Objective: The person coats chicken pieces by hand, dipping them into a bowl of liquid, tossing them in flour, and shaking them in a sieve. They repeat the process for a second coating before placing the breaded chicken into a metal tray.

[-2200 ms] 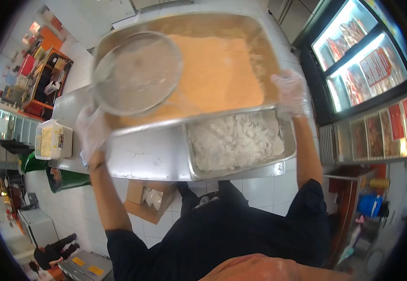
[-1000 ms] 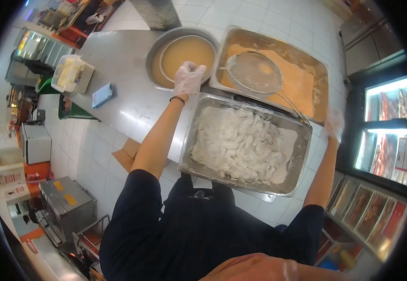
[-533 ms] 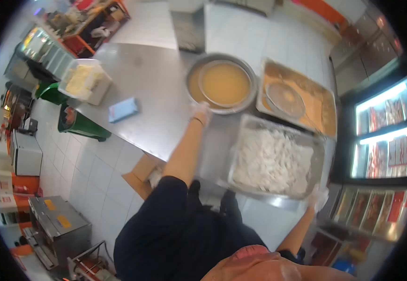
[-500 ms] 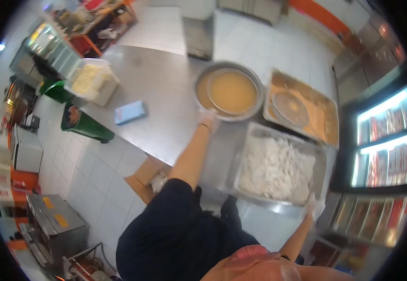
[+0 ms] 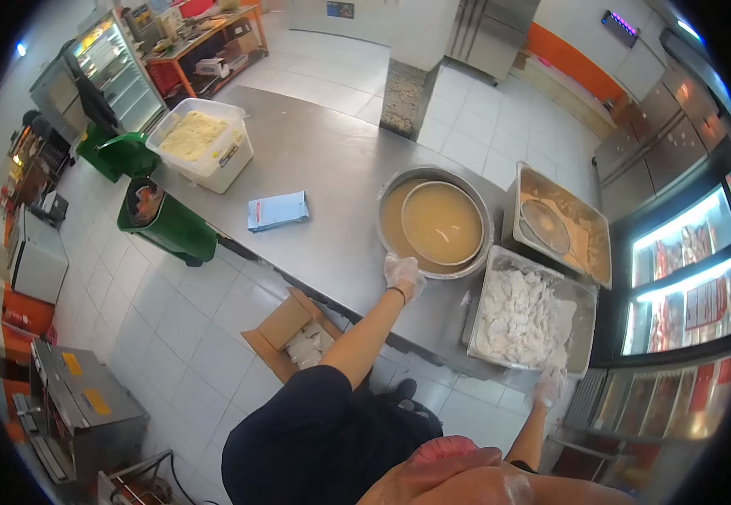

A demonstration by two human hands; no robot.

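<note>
Head view: my left hand (image 5: 402,276) touches the basin (image 5: 385,227) rim, my right hand (image 5: 548,385) the tray (image 5: 475,316) at its near corner; whether either grips I cannot tell; the tray lies between them on the desk (image 5: 323,168), long axis pointing away from me.

One cam, on the person's head, fisheye w/ dark round border. Looks fwd & steeply down from well above the steel table (image 5: 332,160), which sits mid-frame, fairly far. Own torso (image 5: 323,438) fills bottom centre; left hand (image 5: 402,273) lands near centre, right hand (image 5: 548,385) lower right. Floor tiles (image 5: 180,311) left, lit fridges (image 5: 685,278) right edge.
</note>
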